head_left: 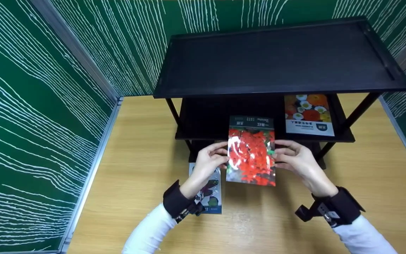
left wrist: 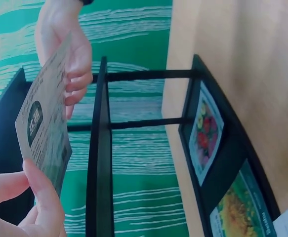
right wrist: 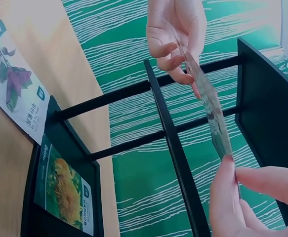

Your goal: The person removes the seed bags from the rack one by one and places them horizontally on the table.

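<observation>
Before the black three-tier rack [head_left: 280,60], one glossy rectangular red-flower packet [head_left: 251,155] was pinched at opposite edges by the left hand [head_left: 209,159] and right hand [head_left: 296,158], seemingly to keep its picture uncovered, while one glossy rectangular orange-and-white-flower packet [head_left: 308,114] lay on the rack's middle shelf.

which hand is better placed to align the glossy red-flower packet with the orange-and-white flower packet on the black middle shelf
Probably the right hand: it pinches the red-flower packet by the edge nearer the orange-and-white flower packet. The left hand holds the opposite edge.
</observation>
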Available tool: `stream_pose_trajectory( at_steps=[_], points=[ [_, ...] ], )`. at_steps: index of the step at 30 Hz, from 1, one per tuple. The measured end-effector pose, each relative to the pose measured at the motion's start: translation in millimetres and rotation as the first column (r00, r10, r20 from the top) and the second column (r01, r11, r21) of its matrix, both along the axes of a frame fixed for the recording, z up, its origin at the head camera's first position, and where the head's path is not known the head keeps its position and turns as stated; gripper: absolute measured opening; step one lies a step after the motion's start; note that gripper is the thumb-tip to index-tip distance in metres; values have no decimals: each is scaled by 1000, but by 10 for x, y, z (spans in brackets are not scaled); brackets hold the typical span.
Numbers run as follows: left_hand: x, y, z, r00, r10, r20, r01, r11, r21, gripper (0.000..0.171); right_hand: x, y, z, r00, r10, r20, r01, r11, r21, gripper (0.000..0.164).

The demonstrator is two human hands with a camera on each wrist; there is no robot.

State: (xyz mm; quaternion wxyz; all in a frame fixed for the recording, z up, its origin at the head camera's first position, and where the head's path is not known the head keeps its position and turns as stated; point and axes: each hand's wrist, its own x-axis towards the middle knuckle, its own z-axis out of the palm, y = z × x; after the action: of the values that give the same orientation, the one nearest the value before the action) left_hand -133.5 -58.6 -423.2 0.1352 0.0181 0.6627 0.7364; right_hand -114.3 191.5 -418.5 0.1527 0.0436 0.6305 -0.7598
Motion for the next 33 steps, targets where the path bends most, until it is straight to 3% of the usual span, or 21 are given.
stream_pose_trajectory(
  at_steps=[18, 33],
  points=[
    [299, -117, -138, 1000, 11, 21, -11, 1000, -5, 40, 223, -111, -152, 1000, 21, 18, -22, 996, 88, 47],
    [456, -148, -320, 996, 7, 86, -12, 998, 54, 42, 362, -154, -326, 999, 29, 22, -31, 993, 116, 44]
  ],
)
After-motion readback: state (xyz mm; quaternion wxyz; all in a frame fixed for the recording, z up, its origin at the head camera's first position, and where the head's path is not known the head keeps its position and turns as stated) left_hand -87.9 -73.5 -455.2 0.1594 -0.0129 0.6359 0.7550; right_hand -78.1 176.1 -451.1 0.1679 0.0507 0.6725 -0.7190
